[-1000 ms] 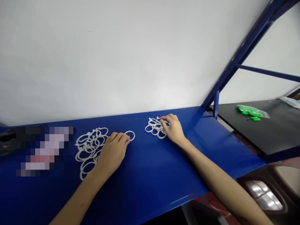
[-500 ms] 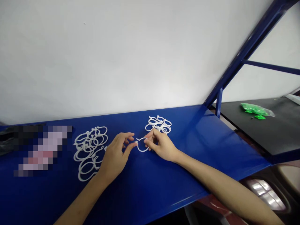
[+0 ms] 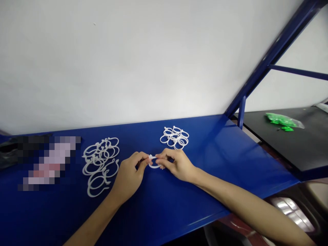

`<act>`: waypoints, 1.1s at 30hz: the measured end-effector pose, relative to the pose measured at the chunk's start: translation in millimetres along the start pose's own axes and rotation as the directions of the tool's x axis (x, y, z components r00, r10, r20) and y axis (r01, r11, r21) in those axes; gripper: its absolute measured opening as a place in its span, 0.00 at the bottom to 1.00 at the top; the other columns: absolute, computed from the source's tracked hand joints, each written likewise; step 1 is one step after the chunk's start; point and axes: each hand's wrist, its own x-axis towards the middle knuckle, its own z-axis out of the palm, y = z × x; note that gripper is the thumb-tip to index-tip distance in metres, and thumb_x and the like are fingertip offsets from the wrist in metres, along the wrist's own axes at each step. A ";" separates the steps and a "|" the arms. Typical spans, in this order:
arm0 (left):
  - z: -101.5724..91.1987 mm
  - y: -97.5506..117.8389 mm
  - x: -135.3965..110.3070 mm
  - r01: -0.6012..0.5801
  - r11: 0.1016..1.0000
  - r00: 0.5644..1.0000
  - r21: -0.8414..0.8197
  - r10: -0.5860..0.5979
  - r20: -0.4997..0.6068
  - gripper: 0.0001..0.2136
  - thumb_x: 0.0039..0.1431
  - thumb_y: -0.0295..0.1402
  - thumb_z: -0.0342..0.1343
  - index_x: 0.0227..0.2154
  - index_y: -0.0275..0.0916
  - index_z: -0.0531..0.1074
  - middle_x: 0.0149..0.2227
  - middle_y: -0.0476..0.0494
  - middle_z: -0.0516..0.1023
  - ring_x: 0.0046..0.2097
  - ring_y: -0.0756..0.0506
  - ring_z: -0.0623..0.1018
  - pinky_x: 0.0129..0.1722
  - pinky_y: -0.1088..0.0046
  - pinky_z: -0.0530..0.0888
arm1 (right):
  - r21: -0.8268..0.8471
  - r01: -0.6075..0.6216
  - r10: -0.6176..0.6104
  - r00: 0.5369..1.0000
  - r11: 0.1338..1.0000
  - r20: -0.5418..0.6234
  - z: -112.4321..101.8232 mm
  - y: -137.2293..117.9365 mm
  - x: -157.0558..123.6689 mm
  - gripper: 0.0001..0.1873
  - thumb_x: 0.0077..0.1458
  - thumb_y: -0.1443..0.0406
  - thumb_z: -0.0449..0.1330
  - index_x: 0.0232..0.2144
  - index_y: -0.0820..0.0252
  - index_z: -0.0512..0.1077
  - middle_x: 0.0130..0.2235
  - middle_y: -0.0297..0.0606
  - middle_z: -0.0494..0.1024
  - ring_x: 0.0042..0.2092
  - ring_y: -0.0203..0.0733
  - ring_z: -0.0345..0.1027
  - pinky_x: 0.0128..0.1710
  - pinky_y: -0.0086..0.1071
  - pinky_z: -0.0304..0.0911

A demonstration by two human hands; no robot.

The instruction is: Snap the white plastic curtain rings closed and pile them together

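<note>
A single white plastic ring (image 3: pixel 154 163) is pinched between both hands just above the blue shelf (image 3: pixel 210 160). My left hand (image 3: pixel 130 176) grips its left side with thumb and fingers. My right hand (image 3: pixel 176 164) grips its right side the same way. To the left lies a loose pile of open white rings (image 3: pixel 100 163). Behind the hands sits a small neat cluster of closed white rings (image 3: pixel 175 137).
A white wall rises right behind the shelf. A blue slanted frame post (image 3: pixel 266 61) stands at the right. Beyond it a black surface (image 3: pixel 289 140) carries a bag of green parts (image 3: pixel 280 119). A blurred patch covers something at the far left.
My left hand took one ring from beside the left pile. My right hand left the small cluster. Both came together at the middle, and now they pinch that ring closer together.
</note>
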 end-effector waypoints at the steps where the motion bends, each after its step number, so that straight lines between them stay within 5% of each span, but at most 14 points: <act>1: 0.8 -0.1 -1.0 -0.017 1.000 1.000 0.004 0.017 -0.009 0.12 0.65 0.39 0.51 0.29 0.42 0.75 0.29 0.50 0.78 0.31 0.48 0.76 0.34 0.72 0.71 | -0.028 0.019 -0.018 1.000 0.999 0.008 -1.0 -1.6 -0.5 0.09 0.65 0.61 0.59 0.34 0.60 0.72 0.29 0.34 0.79 0.29 0.35 0.74 0.32 0.28 0.69; 8: 0.4 -0.8 -0.2 -0.193 0.980 0.981 -0.047 0.193 -0.006 0.11 0.64 0.31 0.46 0.30 0.42 0.73 0.30 0.48 0.78 0.34 0.47 0.77 0.36 0.71 0.73 | -0.195 0.230 -0.210 0.970 0.953 0.119 5.8 -15.6 -4.4 0.05 0.66 0.65 0.59 0.39 0.59 0.75 0.39 0.38 0.82 0.40 0.38 0.78 0.42 0.30 0.72; 14: -3.7 5.6 3.9 -0.022 0.990 1.000 -0.139 0.022 -0.004 0.12 0.66 0.42 0.50 0.39 0.43 0.75 0.33 0.48 0.80 0.33 0.47 0.78 0.36 0.70 0.75 | -0.238 0.177 -0.219 0.961 0.955 -0.167 5.8 -11.9 -2.3 0.07 0.67 0.62 0.58 0.39 0.58 0.74 0.37 0.37 0.83 0.36 0.37 0.78 0.34 0.29 0.71; 28: -1.9 6.2 5.7 0.064 0.965 0.998 -0.253 -0.062 0.018 0.12 0.65 0.44 0.51 0.39 0.41 0.73 0.31 0.50 0.79 0.29 0.49 0.75 0.31 0.73 0.73 | -0.259 0.176 -0.233 0.949 0.950 -0.212 5.5 -7.8 -2.0 0.06 0.65 0.62 0.59 0.38 0.59 0.73 0.34 0.36 0.82 0.32 0.36 0.76 0.31 0.27 0.70; 33: 0.3 4.9 4.1 -0.007 0.981 1.000 -0.192 0.004 -0.016 0.10 0.66 0.41 0.52 0.37 0.42 0.74 0.33 0.49 0.80 0.33 0.48 0.78 0.36 0.72 0.73 | -0.256 0.149 -0.206 0.956 0.955 -0.209 3.1 -8.9 0.6 0.05 0.65 0.64 0.59 0.36 0.59 0.73 0.34 0.37 0.82 0.33 0.37 0.77 0.31 0.28 0.69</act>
